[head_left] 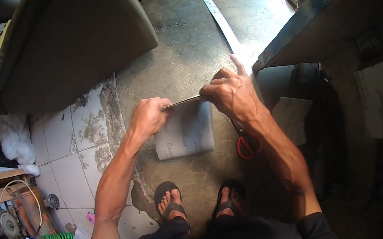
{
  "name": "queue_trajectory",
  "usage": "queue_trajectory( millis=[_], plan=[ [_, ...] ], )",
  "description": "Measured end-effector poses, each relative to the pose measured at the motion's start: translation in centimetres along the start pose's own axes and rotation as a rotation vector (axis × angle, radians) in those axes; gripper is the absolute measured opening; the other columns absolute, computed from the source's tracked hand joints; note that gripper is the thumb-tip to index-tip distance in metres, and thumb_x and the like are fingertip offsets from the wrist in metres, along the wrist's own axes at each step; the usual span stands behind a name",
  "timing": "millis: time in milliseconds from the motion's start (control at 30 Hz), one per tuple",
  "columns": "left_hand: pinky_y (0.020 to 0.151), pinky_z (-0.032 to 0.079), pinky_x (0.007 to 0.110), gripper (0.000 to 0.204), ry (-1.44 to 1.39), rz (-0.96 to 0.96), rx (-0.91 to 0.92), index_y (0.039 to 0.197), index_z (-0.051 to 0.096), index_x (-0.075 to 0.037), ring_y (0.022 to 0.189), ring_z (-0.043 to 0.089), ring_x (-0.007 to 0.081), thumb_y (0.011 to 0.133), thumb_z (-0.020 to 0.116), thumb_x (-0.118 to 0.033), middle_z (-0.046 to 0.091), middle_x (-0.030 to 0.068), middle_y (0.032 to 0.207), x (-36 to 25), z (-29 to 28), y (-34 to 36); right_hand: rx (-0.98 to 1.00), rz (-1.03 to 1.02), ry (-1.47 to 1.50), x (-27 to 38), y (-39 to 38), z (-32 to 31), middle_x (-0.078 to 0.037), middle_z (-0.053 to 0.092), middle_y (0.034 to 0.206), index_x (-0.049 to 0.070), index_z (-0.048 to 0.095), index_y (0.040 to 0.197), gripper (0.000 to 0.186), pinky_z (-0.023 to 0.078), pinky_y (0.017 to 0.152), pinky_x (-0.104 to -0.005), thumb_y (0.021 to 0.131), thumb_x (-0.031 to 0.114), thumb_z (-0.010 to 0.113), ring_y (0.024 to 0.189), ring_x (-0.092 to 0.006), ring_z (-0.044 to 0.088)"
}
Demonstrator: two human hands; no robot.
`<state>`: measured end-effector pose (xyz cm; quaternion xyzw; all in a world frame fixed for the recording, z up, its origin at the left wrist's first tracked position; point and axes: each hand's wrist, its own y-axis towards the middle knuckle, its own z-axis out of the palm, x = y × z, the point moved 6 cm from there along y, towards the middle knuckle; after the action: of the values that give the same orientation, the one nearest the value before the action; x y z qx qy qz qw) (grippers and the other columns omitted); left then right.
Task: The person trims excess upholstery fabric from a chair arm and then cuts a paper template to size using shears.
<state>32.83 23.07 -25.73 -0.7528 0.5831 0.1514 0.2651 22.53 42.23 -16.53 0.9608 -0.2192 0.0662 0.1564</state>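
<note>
My left hand [147, 118] and my right hand [232, 94] grip opposite ends of the taut, thin upper edge of a sheet of material. Fingers are curled in on both hands, though my right index finger sticks out forward. Below that edge shows a pale, folded sheet [183, 135] with dark script on it; whether it hangs from my hands or lies on the floor, I cannot tell. Beside my right wrist are scissors [247, 146] with red handles, their blades partly hidden. A long, flat pale strip [221, 23] lies on the floor beyond my right hand.
A large brown upholstered piece [76, 42] fills the upper left. To the right stands a dark table-like structure [308, 8], with printed sheets [292, 116] near it. White stuffing [15, 141], a rusty cylinder machine [29, 213] and a green coiled hose [57, 238] are at left.
</note>
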Motion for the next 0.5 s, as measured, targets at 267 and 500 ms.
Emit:
queue_trajectory(
  millis=[267,500],
  plan=[
    [0.075,0.047,0.035,0.017,0.475,0.542,-0.515,0.098,0.076,-0.009,0.078,0.063,0.0172,0.088,0.063,-0.002,0.069,0.0061,0.083,-7.2,-7.4,-11.9,-0.408,-0.052,0.158,4.6,-4.5,0.1,0.002,0.065,0.114,0.026,0.075,0.095,0.014,0.034,0.111,-0.0572,0.081,0.021,0.077,0.119,-0.0244,0.056],
    [0.078,0.046,0.039,0.024,0.091,0.272,-0.12,0.103,0.073,-0.007,0.081,0.062,0.0257,0.082,0.066,0.002,0.064,0.0084,0.086,1.2,15.1,-13.3,-0.125,0.12,0.255,1.8,-16.0,14.2,-0.007,0.059,0.127,0.023,0.077,0.099,0.032,0.034,0.111,-0.0539,0.073,0.005,0.069,0.126,-0.0326,0.049]
  ],
)
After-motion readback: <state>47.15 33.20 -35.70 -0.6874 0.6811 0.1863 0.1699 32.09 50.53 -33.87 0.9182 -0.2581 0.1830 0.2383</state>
